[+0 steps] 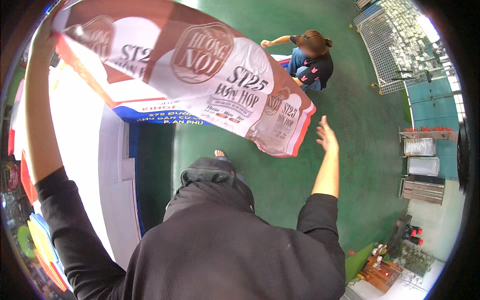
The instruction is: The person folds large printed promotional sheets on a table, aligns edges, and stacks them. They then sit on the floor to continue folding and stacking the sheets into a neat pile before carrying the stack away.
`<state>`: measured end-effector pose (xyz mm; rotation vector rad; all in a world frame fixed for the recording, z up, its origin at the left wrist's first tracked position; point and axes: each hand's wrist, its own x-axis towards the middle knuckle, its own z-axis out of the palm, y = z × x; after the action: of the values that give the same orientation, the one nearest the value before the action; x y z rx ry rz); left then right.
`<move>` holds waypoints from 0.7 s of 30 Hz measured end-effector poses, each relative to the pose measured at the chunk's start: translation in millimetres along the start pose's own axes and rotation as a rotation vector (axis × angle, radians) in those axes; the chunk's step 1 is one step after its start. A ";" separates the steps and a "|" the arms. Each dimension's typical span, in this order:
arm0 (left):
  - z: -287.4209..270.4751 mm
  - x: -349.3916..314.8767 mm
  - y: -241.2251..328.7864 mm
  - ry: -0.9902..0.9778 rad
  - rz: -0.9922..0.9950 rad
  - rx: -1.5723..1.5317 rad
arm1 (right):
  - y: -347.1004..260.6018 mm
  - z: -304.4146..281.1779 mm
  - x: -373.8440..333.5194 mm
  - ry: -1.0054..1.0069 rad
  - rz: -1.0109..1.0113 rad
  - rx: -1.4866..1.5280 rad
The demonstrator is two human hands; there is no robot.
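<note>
A long printed sheet [200, 65], brown and white with a red edge, hangs slack in the air and stretches from the upper left toward the middle right. Its left end is in my left hand [44, 32], which is raised high near the picture's rim, fingers closed on it. Just past the sheet's right end, apart from it, my right hand [327, 136] is held up with fingers stretched and nothing in them. Under the sheet lies a blue and white printed piece [157, 114] at the far end of a bright white table [85, 165].
Another person [320, 65] in a black top crouches on the green floor [370, 165] beyond the sheet. At the far right stands a wire mesh rack [382, 55]. Crates [422, 189] line the right wall. Coloured sheets [45, 240] lie at lower left.
</note>
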<state>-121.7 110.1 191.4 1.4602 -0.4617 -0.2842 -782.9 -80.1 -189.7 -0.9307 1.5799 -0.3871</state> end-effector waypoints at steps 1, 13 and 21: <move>-2.7 2.7 3.1 0.049 -0.014 -0.011 | 2.9 6.2 9.5 -0.123 0.044 0.067; -123.6 90.2 7.7 -0.101 0.226 0.064 | -232.2 -106.2 15.1 -0.114 -0.840 0.311; -45.5 71.9 27.9 0.301 0.348 1.852 | -418.5 -14.7 -146.9 -0.109 -1.298 0.465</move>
<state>-39.8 120.3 226.1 3.0466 -0.7487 0.9221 -654.9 -236.2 205.5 -1.4562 0.5336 -1.4862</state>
